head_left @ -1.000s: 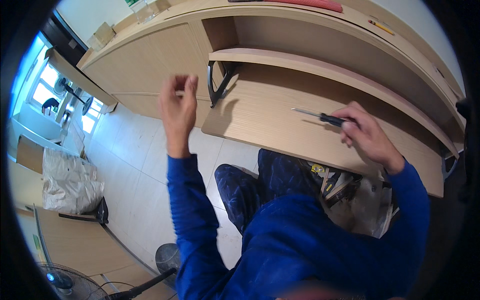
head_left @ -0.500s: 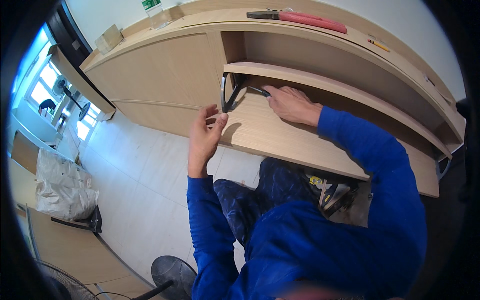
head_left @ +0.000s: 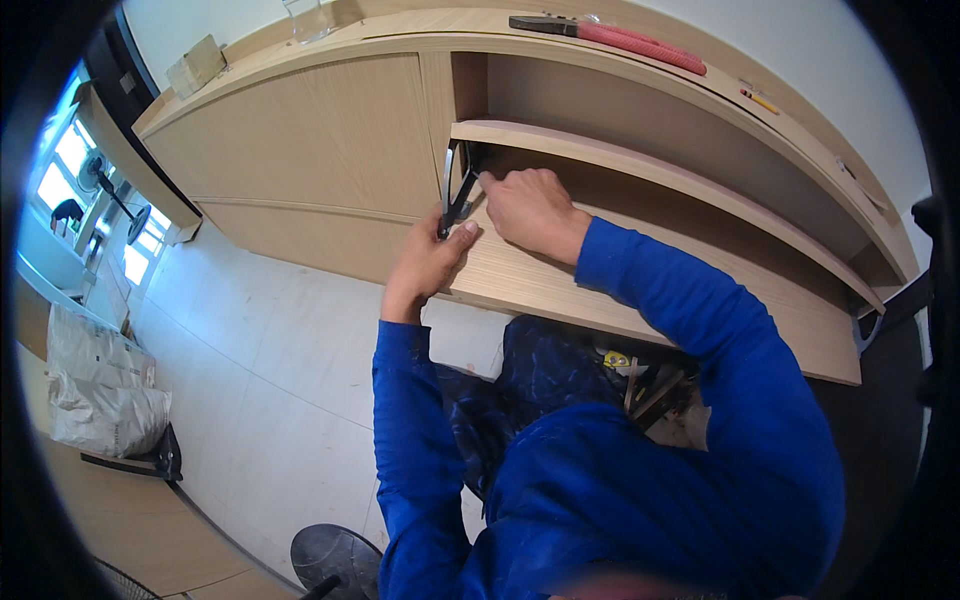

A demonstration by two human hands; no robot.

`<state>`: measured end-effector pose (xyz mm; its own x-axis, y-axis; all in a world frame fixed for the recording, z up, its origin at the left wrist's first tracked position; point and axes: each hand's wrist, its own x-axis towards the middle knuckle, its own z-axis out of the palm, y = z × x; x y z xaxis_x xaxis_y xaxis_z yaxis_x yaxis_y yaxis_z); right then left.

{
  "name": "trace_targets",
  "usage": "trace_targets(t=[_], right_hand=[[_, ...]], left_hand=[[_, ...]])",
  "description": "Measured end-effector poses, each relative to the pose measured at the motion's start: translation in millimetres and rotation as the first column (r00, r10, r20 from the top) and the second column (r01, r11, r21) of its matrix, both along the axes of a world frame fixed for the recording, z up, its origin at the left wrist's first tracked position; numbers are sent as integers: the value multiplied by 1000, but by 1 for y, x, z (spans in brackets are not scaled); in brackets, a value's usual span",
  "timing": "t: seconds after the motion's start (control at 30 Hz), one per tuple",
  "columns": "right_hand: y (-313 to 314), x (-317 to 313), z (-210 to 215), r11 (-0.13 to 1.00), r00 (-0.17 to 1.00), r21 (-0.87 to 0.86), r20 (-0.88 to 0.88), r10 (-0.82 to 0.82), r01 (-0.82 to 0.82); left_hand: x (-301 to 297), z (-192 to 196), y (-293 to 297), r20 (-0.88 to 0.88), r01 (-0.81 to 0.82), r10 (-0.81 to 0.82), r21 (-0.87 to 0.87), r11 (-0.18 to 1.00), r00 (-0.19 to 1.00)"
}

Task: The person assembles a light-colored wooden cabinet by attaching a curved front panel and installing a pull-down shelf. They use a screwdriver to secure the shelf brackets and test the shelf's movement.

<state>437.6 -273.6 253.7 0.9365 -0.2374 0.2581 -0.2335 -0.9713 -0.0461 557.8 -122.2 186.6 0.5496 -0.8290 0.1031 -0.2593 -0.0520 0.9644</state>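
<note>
A tilt-down flap hinge bracket [head_left: 453, 190], black and silver, joins the tilted shelf board [head_left: 640, 163] and the lowered wooden flap [head_left: 560, 268] at their left end. Around its lower end close the thumb and fingers of my left hand [head_left: 425, 264]. Just to the right, my right hand [head_left: 535, 213] is closed, its index finger reaching the bracket. The screwdriver it grips is now almost wholly hidden behind the fingers; its dark handle and thin shaft show in the earlier frame.
Red-handled pliers [head_left: 640, 47] and a yellow pencil [head_left: 762, 103] lie on the cabinet top [head_left: 440, 30], with a clear bottle [head_left: 308, 20] farther left. Below the flap are several tools. A white sack [head_left: 105, 385] and a fan base [head_left: 335, 558] stand on the floor.
My right hand has moved left, up to the bracket, so the screwdriver is covered. My left fingers have closed on the bracket's lower end. The whole view has shifted slightly.
</note>
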Motion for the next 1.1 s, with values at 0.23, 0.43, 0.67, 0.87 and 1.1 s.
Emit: trace_targets(t=[0.23, 0.43, 0.67, 0.87, 1.1], right_hand=[[-15, 6, 3, 991, 980, 59, -162, -112, 123], [-63, 15, -25, 570, 970, 790, -126, -208, 225], [-59, 72, -48, 759, 930, 564, -48, -364, 326], [-52, 71, -44, 721, 912, 609, -11, -410, 331], [-60, 69, -50, 720, 948, 655, 15, -317, 230]], left_hand=[[7, -3, -2, -91, 65, -63, 20, 998, 994], [18, -8, -17, -140, 148, -160, -89, 985, 977], [22, -6, -18, -95, 186, -191, -54, 981, 977], [22, -6, -18, -98, 210, -209, 0, 978, 973], [17, -2, -16, -196, 187, -204, -101, 977, 959]])
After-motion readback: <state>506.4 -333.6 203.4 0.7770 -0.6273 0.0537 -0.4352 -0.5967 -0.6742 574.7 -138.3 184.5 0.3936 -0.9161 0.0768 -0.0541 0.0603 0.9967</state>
